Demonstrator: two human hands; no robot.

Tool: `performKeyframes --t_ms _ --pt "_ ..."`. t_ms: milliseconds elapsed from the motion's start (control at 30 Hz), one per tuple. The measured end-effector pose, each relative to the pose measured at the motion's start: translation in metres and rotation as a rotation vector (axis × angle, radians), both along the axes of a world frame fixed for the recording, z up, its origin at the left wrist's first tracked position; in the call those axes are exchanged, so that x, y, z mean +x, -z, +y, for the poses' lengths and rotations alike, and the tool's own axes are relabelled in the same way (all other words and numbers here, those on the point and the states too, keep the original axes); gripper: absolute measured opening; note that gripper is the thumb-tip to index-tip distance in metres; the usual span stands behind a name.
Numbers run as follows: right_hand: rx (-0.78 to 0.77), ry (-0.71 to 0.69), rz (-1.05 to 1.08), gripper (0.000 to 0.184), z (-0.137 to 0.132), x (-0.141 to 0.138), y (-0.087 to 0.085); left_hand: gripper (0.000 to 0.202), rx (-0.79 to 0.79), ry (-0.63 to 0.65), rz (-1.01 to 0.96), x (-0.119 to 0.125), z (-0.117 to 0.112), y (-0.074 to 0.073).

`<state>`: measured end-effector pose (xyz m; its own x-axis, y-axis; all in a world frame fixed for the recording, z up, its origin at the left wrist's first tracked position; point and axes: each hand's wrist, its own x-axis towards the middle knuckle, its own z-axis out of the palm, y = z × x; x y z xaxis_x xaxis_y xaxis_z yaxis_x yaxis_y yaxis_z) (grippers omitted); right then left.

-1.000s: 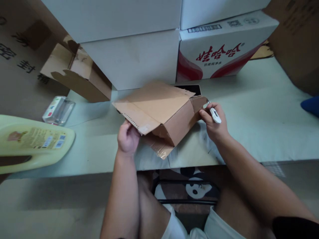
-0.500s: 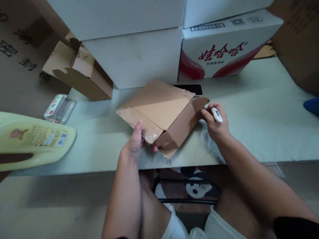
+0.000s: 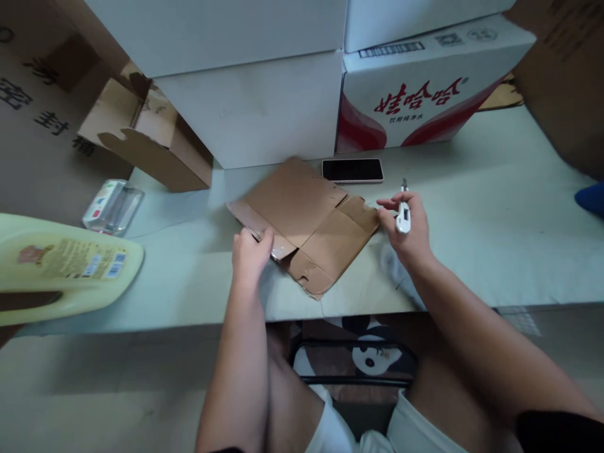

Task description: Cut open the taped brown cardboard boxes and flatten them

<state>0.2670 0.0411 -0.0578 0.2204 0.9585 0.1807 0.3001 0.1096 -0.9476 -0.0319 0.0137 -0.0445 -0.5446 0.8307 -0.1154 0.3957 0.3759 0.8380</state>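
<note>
A brown cardboard box (image 3: pixel 309 226) lies pressed flat on the pale table (image 3: pixel 472 251) in front of me. My left hand (image 3: pixel 250 255) grips its near left corner, fingers curled over the edge. My right hand (image 3: pixel 408 229) is closed around a small white utility knife (image 3: pixel 402 214), its blade pointing away from me, and my fingertips touch the cardboard's right edge. A black phone (image 3: pixel 352 170) lies flat just behind the cardboard.
Stacked white boxes (image 3: pixel 250 107) and a red-and-white carton (image 3: pixel 425 82) stand at the back. An open brown box (image 3: pixel 151 138) sits at the back left, a clear plastic packet (image 3: pixel 111 204) and a yellow jug (image 3: pixel 61 270) on the left. A blue object (image 3: pixel 589 200) shows at the right edge.
The cardboard box was half-raised and folded; it now lies flattened on the table. My left hand moved from under it to its near left corner. The phone is now uncovered.
</note>
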Motion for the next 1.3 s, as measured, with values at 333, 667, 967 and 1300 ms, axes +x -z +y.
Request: performKeyframes --t_ms 333,667,967,1300 --pt "-0.173 -0.102 -0.625 0.037 0.003 0.001 0.01 0.067 0.062 -0.061 -0.034 -0.001 0.004 0.008" --pt "-0.21 -0.285 -0.342 0.034 -0.007 -0.004 -0.001 0.036 0.151 -0.175 -0.323 -0.001 0.012 0.006" --pt "-0.021 -0.2 0.269 0.043 -0.009 -0.012 -0.001 0.073 0.32 -0.323 -0.559 0.0 0.012 0.001" --pt "-0.069 -0.1 0.413 0.038 -0.001 -0.005 0.001 0.023 0.509 0.043 -1.016 -0.003 -0.003 -0.016"
